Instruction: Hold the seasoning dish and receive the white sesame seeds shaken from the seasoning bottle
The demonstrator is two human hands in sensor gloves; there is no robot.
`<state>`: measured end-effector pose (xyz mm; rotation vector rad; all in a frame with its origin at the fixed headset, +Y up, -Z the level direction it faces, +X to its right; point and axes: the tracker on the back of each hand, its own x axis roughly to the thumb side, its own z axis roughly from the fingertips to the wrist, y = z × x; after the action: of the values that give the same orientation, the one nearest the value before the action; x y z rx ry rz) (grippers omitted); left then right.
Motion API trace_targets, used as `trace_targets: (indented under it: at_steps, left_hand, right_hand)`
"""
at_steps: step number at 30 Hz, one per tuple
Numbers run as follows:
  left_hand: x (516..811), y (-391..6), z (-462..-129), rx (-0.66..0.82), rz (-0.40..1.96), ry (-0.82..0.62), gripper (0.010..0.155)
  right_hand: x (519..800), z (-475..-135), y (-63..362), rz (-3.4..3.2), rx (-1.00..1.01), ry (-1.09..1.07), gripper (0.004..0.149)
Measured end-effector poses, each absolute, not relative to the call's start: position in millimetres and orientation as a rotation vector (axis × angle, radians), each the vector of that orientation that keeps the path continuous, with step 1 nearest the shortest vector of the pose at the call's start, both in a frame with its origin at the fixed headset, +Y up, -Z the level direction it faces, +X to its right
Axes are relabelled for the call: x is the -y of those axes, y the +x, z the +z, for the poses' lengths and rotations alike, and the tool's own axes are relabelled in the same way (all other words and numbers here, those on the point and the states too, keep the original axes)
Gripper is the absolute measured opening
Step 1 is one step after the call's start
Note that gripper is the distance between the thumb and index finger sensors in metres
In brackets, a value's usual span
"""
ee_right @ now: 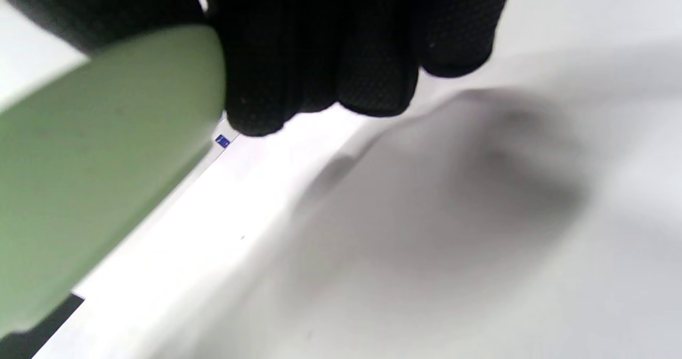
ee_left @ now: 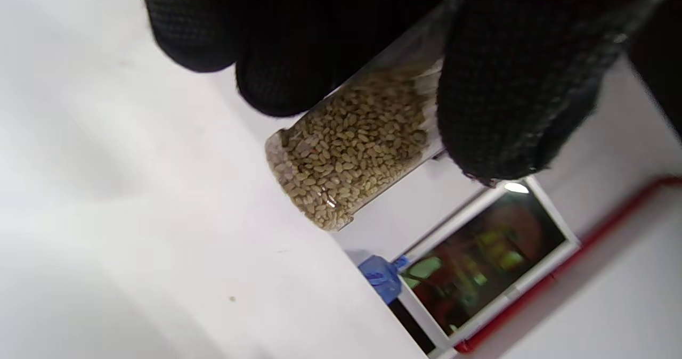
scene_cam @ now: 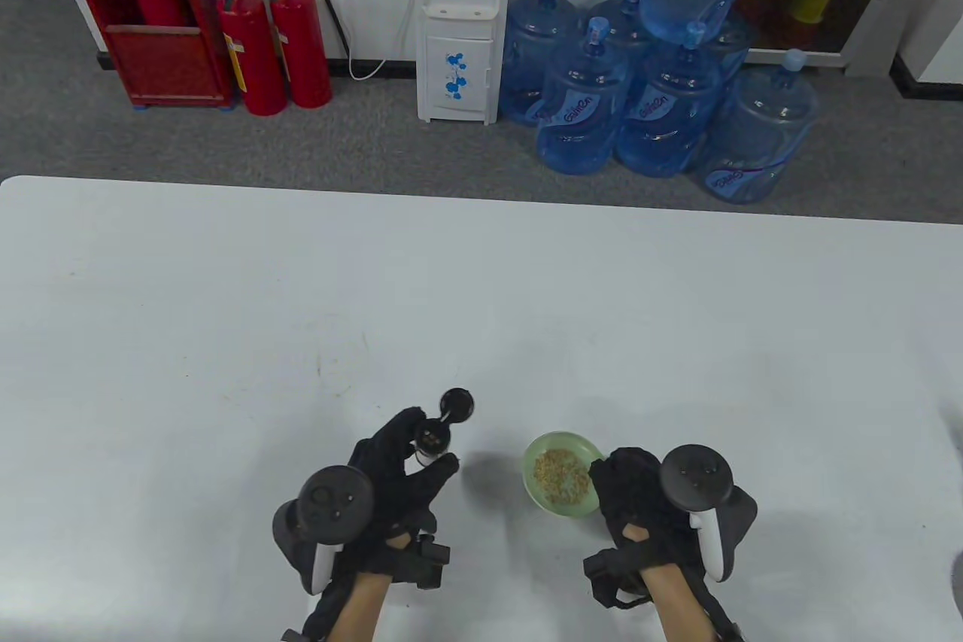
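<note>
My right hand (scene_cam: 628,480) grips the right rim of a small pale green seasoning dish (scene_cam: 543,500) and holds it above the white table (scene_cam: 226,296). A heap of sesame seeds (scene_cam: 561,476) lies in the dish. The dish's underside (ee_right: 96,156) fills the left of the right wrist view, with my fingers (ee_right: 319,55) curled on its edge. My left hand (scene_cam: 410,457) grips a clear seasoning bottle (scene_cam: 430,439), upright, its black flip lid (scene_cam: 457,404) hanging open. The left wrist view shows the bottle's base (ee_left: 351,151) full of seeds between my fingers (ee_left: 511,82).
Beyond the table's far edge stand a water dispenser (scene_cam: 459,17), several blue water jugs (scene_cam: 647,92), two red fire extinguishers (scene_cam: 274,44) and a red cabinet (scene_cam: 150,13). A dark shadow (ee_right: 453,188) lies on the table under the dish.
</note>
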<state>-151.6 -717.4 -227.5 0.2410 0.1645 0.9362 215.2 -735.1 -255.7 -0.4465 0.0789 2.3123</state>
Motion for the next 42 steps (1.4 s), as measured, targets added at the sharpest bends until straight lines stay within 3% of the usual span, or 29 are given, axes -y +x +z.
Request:
trace_targets:
  at_steps: [6, 15, 22, 26, 30, 35, 42]
  left_hand:
    - [726.7, -166.9, -252.0, -0.339, 0.867, 0.183, 0.071]
    - [737.5, -161.5, -290.7, -0.422, 0.704, 0.074, 0.071]
    - [746.9, -164.3, -294.0, -0.426, 0.811, -0.009, 0.074]
    - [743.7, -164.4, -283.1, -0.381, 0.837, 0.049, 0.098]
    - [735.0, -162.7, -257.4, -0.316, 0.833, 0.056, 0.107]
    - [718.7, -161.5, -214.8, -0.244, 0.852, 0.139, 0.103]
    - [721.7, -171.7, -195.6, -0.229, 0.82, 0.276, 0.095]
  right_hand:
    - [736.7, -261.1, 226.1, 2.287, -0.07, -0.505, 0.041]
    - [737.4, -265.1, 229.3, 2.29, -0.071, -0.523, 0.041]
    - [739.3, -267.1, 228.8, 2.305, -0.08, -0.533, 0.041]
    - [736.9, -265.2, 231.0, 2.295, -0.063, -0.533, 0.041]
    - [733.5, -262.8, 236.3, 2.278, -0.044, -0.537, 0.041]
    - [731.9, -259.6, 242.0, 2.254, -0.025, -0.555, 0.041]
    - [732.3, -259.7, 242.7, 2.283, -0.006, -0.575, 0.041]
